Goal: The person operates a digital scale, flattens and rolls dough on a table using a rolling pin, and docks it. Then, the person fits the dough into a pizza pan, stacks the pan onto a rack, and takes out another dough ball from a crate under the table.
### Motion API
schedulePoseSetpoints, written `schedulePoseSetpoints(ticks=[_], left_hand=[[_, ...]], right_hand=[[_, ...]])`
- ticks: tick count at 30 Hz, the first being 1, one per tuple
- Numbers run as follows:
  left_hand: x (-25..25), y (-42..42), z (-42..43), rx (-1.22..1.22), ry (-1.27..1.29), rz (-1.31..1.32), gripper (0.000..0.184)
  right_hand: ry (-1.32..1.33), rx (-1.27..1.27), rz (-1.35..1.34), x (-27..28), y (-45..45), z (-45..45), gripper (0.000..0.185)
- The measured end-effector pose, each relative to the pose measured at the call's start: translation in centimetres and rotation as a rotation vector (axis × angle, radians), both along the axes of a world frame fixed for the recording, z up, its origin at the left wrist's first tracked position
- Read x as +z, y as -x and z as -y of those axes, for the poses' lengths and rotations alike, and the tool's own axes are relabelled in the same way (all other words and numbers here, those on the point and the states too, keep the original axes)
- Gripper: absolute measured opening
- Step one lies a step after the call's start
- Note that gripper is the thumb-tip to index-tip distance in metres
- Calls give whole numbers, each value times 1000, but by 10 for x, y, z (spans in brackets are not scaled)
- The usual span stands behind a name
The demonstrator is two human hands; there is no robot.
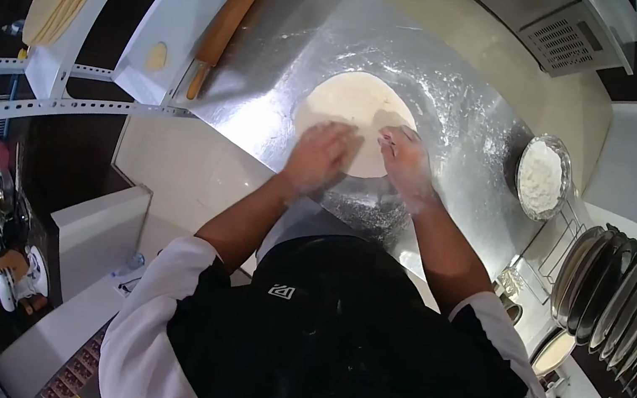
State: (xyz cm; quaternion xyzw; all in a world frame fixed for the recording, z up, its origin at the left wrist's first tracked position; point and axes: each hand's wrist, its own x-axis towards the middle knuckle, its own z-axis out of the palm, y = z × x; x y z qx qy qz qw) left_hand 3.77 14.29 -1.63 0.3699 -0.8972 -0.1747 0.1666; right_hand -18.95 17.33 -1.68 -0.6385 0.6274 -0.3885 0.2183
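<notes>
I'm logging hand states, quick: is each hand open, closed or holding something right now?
Left hand: loosely open over the dough, nothing visibly held.
Right hand: fingers curled over the dough; cannot tell whether it pinches any.

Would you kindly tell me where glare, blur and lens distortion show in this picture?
Head view, glare: the metal table shines whitest left of the dough; head view, blur: the left hand and right hand look smeared; head view, distortion: the shelf rail bows into a curve, and the frame's corners fall dark.
</notes>
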Motion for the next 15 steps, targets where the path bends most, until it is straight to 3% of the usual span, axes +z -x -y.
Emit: schedulePoseSetpoints(ticks=[2, 4, 15], left_hand=[[1, -11, 27, 79, -35, -23, 39], [-3, -17, 53, 99, 88, -226, 23], [-21, -18, 103, -241, -35, -270, 21]], right_hand=[[14, 45, -72, -4, -15, 17, 20], [27, 85, -146, -7, -31, 26, 21], [54, -240, -458, -28, -77, 30, 17]])
